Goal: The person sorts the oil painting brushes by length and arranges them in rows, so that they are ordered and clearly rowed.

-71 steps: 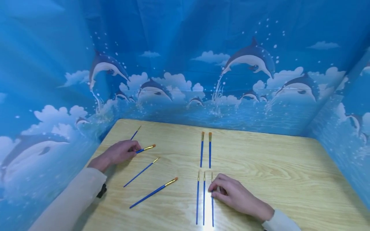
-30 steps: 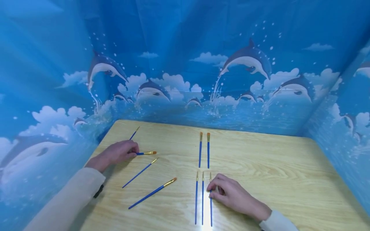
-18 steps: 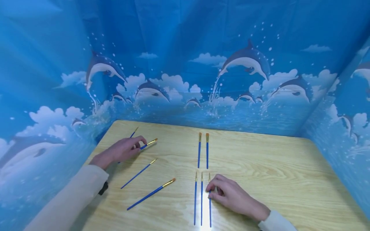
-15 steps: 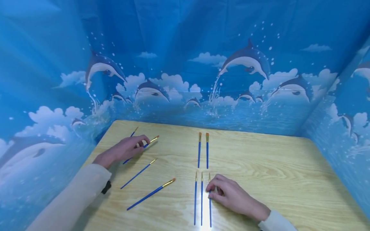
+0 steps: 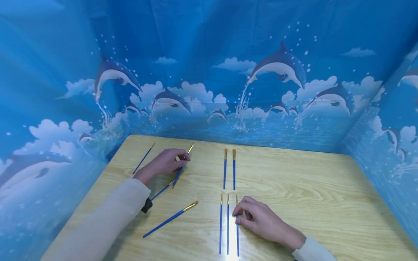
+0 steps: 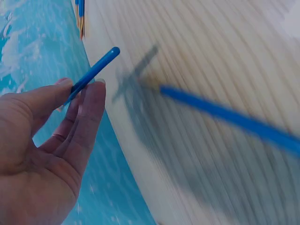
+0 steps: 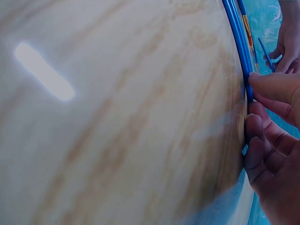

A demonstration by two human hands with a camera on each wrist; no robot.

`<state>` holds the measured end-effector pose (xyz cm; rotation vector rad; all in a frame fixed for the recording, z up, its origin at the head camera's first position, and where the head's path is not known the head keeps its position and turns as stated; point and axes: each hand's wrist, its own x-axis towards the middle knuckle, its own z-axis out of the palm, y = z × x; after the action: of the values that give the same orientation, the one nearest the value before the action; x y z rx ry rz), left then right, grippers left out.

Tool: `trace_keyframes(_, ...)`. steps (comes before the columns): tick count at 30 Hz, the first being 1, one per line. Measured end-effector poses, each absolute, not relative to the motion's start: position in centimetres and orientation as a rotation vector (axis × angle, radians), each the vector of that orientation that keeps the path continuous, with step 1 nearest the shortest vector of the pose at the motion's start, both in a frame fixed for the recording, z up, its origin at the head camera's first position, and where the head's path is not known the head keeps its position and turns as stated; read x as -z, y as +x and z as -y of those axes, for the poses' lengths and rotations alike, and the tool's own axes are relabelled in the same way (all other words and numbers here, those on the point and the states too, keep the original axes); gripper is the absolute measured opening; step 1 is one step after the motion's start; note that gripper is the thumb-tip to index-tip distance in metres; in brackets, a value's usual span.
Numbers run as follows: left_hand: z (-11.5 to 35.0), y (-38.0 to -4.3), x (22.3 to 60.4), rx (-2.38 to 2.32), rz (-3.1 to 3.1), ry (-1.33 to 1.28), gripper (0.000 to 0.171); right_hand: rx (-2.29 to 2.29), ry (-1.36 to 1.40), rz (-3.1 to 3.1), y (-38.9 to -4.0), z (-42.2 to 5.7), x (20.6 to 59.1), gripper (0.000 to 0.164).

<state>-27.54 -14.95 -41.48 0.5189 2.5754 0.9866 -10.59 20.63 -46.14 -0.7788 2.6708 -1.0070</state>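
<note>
In the head view my left hand (image 5: 164, 162) pinches a blue flat paintbrush (image 5: 177, 177) between thumb and fingers, its bristle end pointing away from me. The left wrist view shows the handle end (image 6: 97, 68) raised off the tabletop, with its shadow below. A thin paintbrush (image 5: 160, 193) lies under it, partly hidden by the wrist. My right hand (image 5: 262, 219) rests on the table, thumb and curled fingers on the rightmost thin paintbrush (image 5: 237, 239). Two similar thin brushes, a left one (image 5: 220, 228) and a middle one (image 5: 228, 228), lie parallel beside it.
Beyond the thin brushes lie two flat brushes, one on the left (image 5: 225, 170) and one on the right (image 5: 234, 170). Another flat brush (image 5: 169, 219) lies slanted at the front left, and a thin brush (image 5: 143, 158) at the far left. A dolphin-print backdrop (image 5: 209, 72) encloses the wooden table (image 5: 310, 181).
My left hand has lifted the flat paintbrush and moved right and away from me, turning the brush steeper and uncovering the far-left thin brush. My right hand has stayed in place.
</note>
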Motion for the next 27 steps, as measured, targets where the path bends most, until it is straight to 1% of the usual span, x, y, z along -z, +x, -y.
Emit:
trace_keyframes(10,8.7,-27.7,42.5,-1.050,-2.476,0.413,0.018,1.005,-0.751,-2.661,-10.6,-20.8,46.1,0.010)
trace_keyframes(20,4.1,-27.8,43.5,-0.945,-2.521,0.469,0.015,1.025,-0.754,-2.655,-10.6,-20.9,46.1,0.010)
trace_keyframes(27,2.5,-27.9,43.8,-0.797,-2.638,0.558,0.019,1.039,-0.781,-2.652,-10.7,-20.8,46.1,0.010)
